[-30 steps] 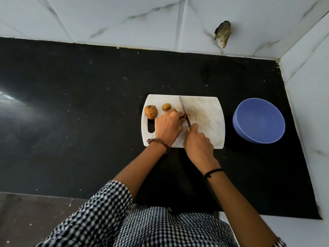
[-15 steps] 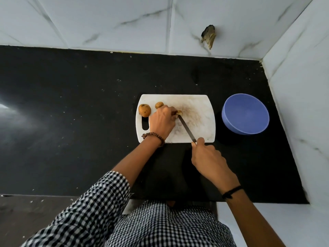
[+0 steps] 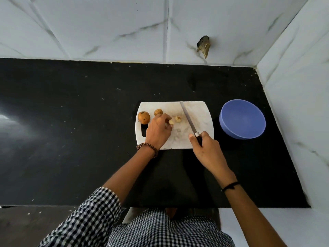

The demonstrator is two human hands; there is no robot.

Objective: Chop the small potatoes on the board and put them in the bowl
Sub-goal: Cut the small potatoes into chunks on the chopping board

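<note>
Two small round brown potatoes lie uncut at the left end of the white plastic chopping board point(image 3: 197, 111). The larger whole potato point(image 3: 143, 117) sits on the board's left edge just above the handle slot, and the smaller whole potato point(image 3: 158, 112) is just beside it, toward the back edge.

The head view is the only one. It shows that one potato has been opened. Two pale chunks lie close together near the board's middle, the left cut piece point(image 3: 171, 121) and the right cut piece point(image 3: 178, 119).

The left hand point(image 3: 157, 132) rests over the board's left half, fingers curled, and their tips appear to pinch the left cut piece. The right hand point(image 3: 207, 150) is at the board's front right corner, fingers wrapped round the dark handle of a long steel knife point(image 3: 187, 118). The blade runs diagonally toward the back edge, just right of the pieces and apart from them. Whether it touches the board cannot be told.

The round blue plastic bowl point(image 3: 242, 120) stands on the black stone counter point(image 3: 71, 122), just right of the board and near the counter's right edge. Nothing shows inside it.

The task looks to be at an early stage. One potato is split and may want further cuts. Two potatoes are yet to be chopped, and no piece has gone into the bowl.
</note>
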